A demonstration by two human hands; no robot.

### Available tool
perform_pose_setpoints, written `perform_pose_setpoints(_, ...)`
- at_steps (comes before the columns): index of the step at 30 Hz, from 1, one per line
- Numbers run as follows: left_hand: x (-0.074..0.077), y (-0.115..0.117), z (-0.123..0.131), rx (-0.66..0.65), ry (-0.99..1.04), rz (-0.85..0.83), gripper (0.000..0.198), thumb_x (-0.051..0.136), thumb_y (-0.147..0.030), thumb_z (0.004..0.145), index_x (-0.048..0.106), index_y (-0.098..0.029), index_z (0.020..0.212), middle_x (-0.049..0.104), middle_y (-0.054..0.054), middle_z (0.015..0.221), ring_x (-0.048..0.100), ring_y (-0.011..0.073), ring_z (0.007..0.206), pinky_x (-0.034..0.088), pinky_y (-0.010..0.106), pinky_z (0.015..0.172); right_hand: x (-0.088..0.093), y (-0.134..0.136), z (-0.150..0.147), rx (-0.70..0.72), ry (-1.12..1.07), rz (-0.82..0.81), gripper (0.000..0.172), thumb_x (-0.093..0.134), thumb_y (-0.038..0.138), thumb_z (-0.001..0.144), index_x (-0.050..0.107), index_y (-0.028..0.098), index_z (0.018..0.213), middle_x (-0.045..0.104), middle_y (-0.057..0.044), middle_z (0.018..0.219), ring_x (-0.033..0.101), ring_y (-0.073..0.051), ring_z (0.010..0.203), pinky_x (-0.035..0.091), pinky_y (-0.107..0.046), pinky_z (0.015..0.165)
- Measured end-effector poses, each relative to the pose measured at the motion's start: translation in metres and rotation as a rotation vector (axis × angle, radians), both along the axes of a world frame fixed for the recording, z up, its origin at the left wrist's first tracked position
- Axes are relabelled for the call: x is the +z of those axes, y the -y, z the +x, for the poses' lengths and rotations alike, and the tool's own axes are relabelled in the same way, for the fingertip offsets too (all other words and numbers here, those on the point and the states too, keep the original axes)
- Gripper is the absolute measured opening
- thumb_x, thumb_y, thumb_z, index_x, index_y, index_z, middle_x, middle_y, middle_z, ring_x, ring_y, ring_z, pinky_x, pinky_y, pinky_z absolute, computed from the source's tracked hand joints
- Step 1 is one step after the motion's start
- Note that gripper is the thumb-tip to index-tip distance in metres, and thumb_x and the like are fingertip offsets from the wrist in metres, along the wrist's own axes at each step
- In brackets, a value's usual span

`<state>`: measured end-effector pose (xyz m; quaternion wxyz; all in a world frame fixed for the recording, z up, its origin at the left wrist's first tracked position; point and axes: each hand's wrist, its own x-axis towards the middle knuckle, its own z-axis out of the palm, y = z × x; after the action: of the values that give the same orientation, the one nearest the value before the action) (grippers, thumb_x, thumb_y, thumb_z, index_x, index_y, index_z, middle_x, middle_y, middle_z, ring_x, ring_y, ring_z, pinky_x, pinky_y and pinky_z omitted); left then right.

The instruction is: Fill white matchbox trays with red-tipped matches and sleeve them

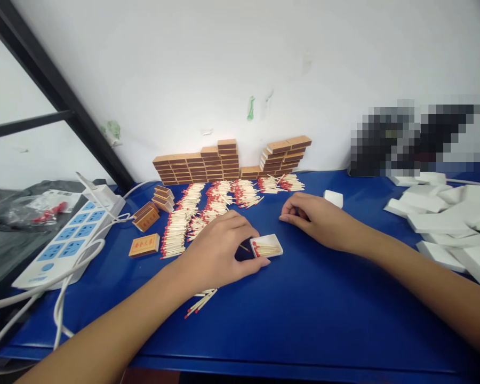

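Left hand [220,250] pinches left end of white tray [280,248] holding matches [264,249], on blue table [304,320]. Right hand [318,217] curled, resting just beyond it; cannot tell whether it holds anything

My left hand [220,250] lies palm down, fingers curled; my right hand [318,220] rests loosely closed, forearms converging.
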<state>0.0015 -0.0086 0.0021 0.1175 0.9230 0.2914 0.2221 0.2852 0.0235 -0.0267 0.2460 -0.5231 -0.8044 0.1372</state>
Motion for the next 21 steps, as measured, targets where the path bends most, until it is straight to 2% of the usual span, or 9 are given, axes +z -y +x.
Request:
perform_pose_setpoints(4,0.000,0.003,0.001,-0.012,-0.001,-0.010,0.031,0.082,-0.041,0.092,0.074,-0.017,0.110,0.073,0.007,0.103,0.063,0.0270,0.106,0.052,0.042,0.094,0.004,0.004,0.000,0.035,-0.025,-0.018,0.027,0.057,0.047,0.099,0.069,0.024,0.091,0.066,-0.006,0.087,0.059,-0.022,0.078,0.045,-0.035,0.071)
perform_pose_setpoints(9,-0.001,0.002,0.000,-0.016,0.019,0.008,0.031,0.082,-0.040,0.093,0.074,-0.018,0.112,0.072,0.007,0.106,0.063,0.0274,0.109,0.052,0.043,0.097,0.017,0.003,0.008,-0.021,-0.033,-0.038,0.031,0.060,0.053,0.098,0.070,0.024,0.095,0.067,-0.004,0.083,0.056,-0.020,0.071,0.043,-0.033,0.067)
perform_pose_setpoints(14,-0.001,0.000,-0.001,0.011,0.050,0.011,0.033,0.083,-0.039,0.092,0.073,-0.017,0.113,0.072,0.007,0.107,0.063,0.0267,0.108,0.053,0.044,0.096,0.030,0.002,0.025,-0.024,0.056,-0.215,0.040,0.069,0.062,0.088,0.073,0.023,0.094,0.069,-0.004,0.083,0.056,-0.019,0.070,0.042,-0.032,0.064)
perform_pose_setpoints(17,-0.005,0.002,0.002,0.009,0.088,0.004,0.030,0.082,-0.038,0.092,0.073,-0.018,0.112,0.072,0.008,0.108,0.063,0.0275,0.109,0.053,0.045,0.097,0.032,0.002,0.026,0.026,0.063,-0.320,0.037,0.065,0.059,0.091,0.073,0.023,0.093,0.069,-0.004,0.083,0.056,-0.019,0.070,0.043,-0.032,0.063)
perform_pose_setpoints(21,-0.012,0.004,0.007,-0.030,0.106,-0.009,0.029,0.085,-0.034,0.089,0.073,-0.019,0.110,0.072,0.008,0.107,0.063,0.0278,0.109,0.054,0.045,0.096,0.031,-0.002,0.014,0.036,0.040,-0.228,0.027,0.058,0.045,0.096,0.069,0.022,0.088,0.071,-0.005,0.085,0.059,-0.020,0.072,0.045,-0.033,0.066)
